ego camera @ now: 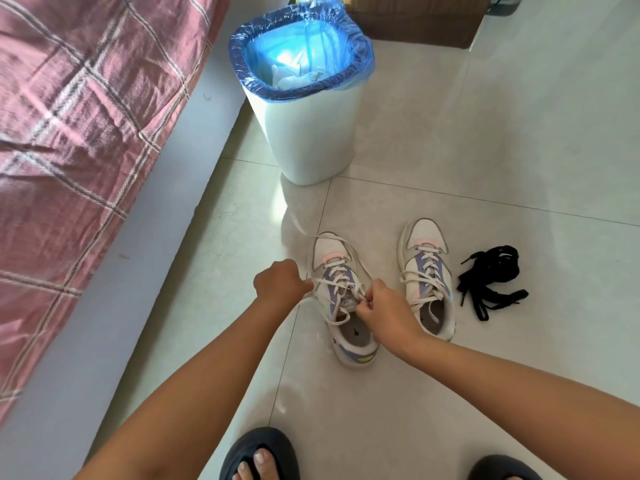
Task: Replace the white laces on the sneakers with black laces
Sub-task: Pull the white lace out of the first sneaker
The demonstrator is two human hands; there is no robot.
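Observation:
Two white sneakers with lilac and pink panels stand side by side on the tiled floor, toes pointing away from me. The left sneaker (pixel 341 299) has its white lace (pixel 337 277) loosened. My left hand (pixel 278 282) grips one strand of that lace at the shoe's left side and holds it taut. My right hand (pixel 379 306) pinches the lace over the tongue near the top eyelets. The right sneaker (pixel 427 275) is still laced in white and nothing touches it. A bundle of black laces (pixel 491 280) lies on the floor just right of it.
A white bin (pixel 304 133) with a blue liner stands beyond the shoes. A bed with a pink checked cover (pixel 79 133) runs along the left. A wooden cabinet (pixel 415 19) is at the back. My feet in dark slippers (pixel 259 455) are at the bottom edge.

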